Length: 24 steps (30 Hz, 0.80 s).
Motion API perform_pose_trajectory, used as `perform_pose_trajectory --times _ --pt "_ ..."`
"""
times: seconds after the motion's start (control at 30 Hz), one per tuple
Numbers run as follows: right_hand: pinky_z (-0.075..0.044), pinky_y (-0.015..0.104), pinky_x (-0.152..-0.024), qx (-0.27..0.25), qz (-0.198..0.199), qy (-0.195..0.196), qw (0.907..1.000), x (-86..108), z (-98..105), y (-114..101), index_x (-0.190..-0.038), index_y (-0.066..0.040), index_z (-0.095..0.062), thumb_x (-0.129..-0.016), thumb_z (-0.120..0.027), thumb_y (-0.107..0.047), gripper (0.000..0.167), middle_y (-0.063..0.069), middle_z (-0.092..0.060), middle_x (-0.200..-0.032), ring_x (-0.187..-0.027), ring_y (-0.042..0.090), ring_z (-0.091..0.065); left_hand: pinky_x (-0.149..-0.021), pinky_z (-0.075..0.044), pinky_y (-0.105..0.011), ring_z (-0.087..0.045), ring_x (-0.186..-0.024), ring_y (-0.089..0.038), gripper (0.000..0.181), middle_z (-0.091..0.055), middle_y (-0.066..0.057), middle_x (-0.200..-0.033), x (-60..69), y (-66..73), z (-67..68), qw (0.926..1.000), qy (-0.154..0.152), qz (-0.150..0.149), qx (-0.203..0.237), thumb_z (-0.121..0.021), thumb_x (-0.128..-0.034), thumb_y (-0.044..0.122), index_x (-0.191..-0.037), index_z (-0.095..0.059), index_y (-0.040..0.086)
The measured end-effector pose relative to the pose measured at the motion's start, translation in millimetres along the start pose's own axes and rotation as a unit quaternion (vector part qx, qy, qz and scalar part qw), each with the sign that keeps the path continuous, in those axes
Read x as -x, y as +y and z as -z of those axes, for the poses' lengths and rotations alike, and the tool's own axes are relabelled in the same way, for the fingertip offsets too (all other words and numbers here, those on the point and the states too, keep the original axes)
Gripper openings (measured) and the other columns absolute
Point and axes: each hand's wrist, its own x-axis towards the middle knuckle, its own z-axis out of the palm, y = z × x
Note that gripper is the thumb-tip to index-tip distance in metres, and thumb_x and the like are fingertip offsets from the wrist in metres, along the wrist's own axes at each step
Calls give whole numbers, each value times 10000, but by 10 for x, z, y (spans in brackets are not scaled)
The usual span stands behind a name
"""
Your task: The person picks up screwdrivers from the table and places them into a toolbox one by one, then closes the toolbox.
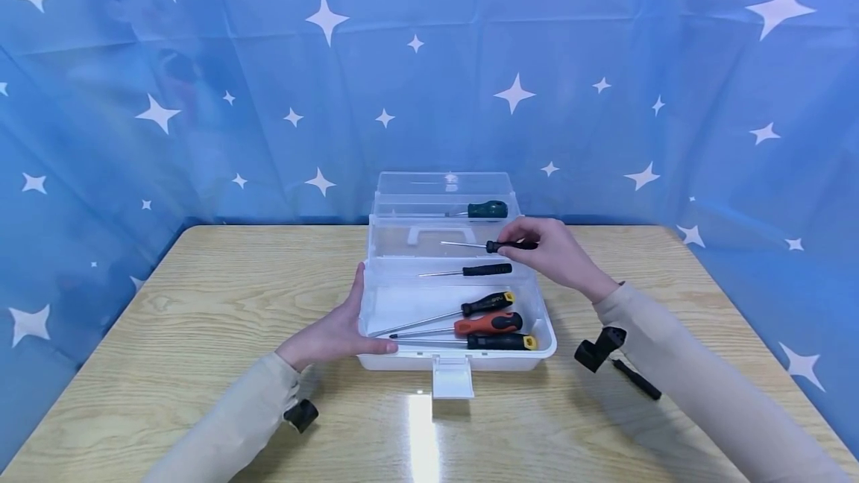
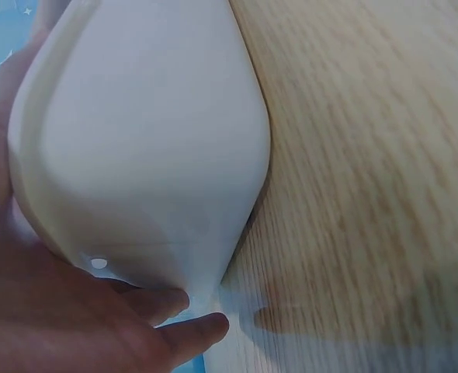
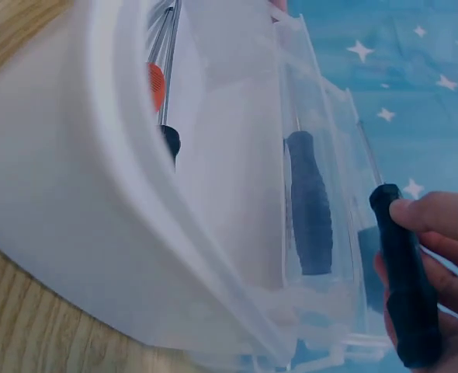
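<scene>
A white toolbox (image 1: 396,364) with a clear, raised lid and fold-out trays stands on the table. My left hand (image 1: 335,330) holds its left side, the thumb over the front rim; the left wrist view shows fingers (image 2: 194,332) at the box's edge. My right hand (image 1: 546,248) pinches a black screwdriver (image 1: 511,246) by its handle above the trays, shank pointing left. Below it, another black screwdriver (image 1: 488,270) lies in a tray. A green-handled screwdriver (image 1: 488,209) rests in the rear tray. Along the bottom lie an orange-and-black screwdriver (image 1: 488,323) and two black-and-yellow screwdrivers (image 1: 502,342).
On the wooden table (image 1: 221,297), a black-handled tool (image 1: 636,379) lies right of the box, partly hidden under my right forearm. The box's white latch (image 1: 452,379) hangs down at the front. A blue curtain (image 1: 429,95) with white stars closes off the back.
</scene>
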Motion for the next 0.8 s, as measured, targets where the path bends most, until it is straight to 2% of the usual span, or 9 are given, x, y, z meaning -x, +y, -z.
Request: perform_pose_trajectory --times 0.33,0.57,0.8 --pt "-477 365 -704 -82 -2 -411 9991 -135 -62 -74 -999 -82 -693 -902 -689 -93 98 41 -668 -948 -840 191 -598 -1093 -163 -578 -116 -1415 -372 1322 98 -161 -1584 3 4 16 9997 -96 -72 195 -825 -780 263 -1475 297 188" --pt "-497 360 -732 -118 43 -493 9987 -221 -120 -113 -1047 -68 -704 -892 -698 -89 156 39 -681 -968 -875 187 -623 -1098 -158 -568 -111 -1417 -365 1325 96 -161 -1584 -11 -12 12 9997 -102 -47 226 -829 -776 253 -1477 294 195" --pt "-506 363 -740 -33 -84 -810 9967 -285 -184 -118 -1072 -61 -724 -899 -689 -92 179 48 -689 -989 -858 194 -622 -1100 -152 -566 -104 -1419 -364 1320 110 -151 -1585 -15 -12 19 9995 -130 -58 282 -825 -781 245 -1476 296 212"
